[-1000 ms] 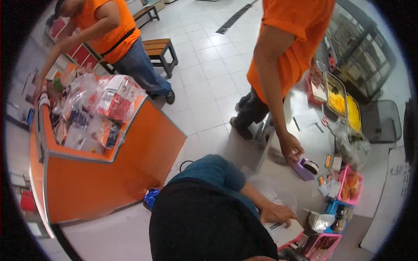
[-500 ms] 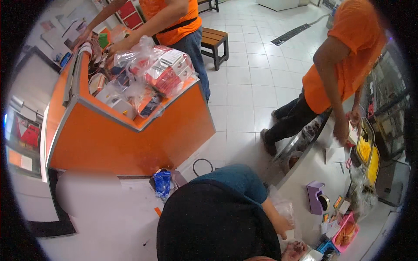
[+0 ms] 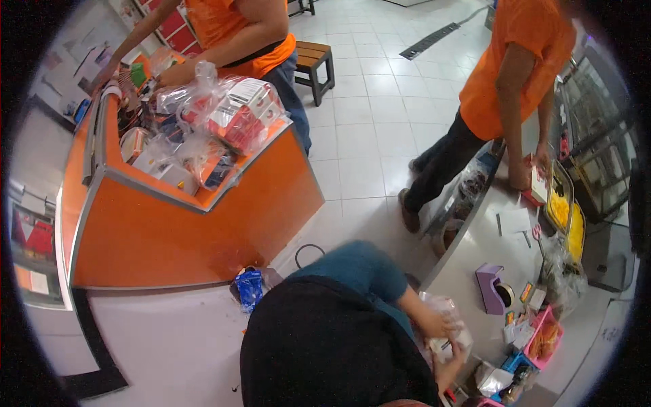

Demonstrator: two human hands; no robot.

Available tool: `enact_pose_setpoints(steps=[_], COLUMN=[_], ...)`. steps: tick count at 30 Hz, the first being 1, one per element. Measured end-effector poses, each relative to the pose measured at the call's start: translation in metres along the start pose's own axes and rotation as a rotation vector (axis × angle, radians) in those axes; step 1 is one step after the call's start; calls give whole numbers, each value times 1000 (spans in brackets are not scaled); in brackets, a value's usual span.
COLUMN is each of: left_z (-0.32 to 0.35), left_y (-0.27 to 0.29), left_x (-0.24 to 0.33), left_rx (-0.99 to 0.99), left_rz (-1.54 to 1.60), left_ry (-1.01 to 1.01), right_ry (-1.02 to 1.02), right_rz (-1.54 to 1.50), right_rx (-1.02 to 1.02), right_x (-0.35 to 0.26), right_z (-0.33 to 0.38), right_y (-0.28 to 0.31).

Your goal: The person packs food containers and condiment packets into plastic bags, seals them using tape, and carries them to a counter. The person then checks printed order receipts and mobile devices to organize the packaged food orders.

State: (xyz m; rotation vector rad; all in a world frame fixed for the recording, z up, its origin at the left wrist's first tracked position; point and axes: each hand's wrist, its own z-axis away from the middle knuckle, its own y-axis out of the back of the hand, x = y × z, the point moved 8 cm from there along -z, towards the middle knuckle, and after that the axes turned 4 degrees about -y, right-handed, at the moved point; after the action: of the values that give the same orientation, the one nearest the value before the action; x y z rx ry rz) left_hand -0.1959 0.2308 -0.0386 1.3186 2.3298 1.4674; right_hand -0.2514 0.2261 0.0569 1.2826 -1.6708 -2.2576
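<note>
left hand [image 3: 434, 324] curled, fingers closed | right hand [image 3: 453, 363] curled below

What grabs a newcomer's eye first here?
The big orange counter at left, heaped with clear plastic bags of red-and-white packages. Two people in orange shirts stand at the top and upper right. Low at right, the left hand and right hand grip a crinkled clear plastic bag over the grey worktop, near a purple tape dispenser.
</note>
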Motion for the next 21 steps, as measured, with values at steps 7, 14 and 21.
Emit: enact_pose_setpoints(steps=[7,14,21], left_z=[60,18,-128], left_y=[87,112,200], left_x=[0,65,16], left_rx=[-223,-845,-453], left_rz=[-246,490,332], left_ry=[-130,-210,-36], right_ry=[-253,-465,-331], right_rz=[332,492,-598], right_rx=[155,54,168], right_x=[-3,15,22], right_z=[-4,-22,38], right_y=[-30,-27,64])
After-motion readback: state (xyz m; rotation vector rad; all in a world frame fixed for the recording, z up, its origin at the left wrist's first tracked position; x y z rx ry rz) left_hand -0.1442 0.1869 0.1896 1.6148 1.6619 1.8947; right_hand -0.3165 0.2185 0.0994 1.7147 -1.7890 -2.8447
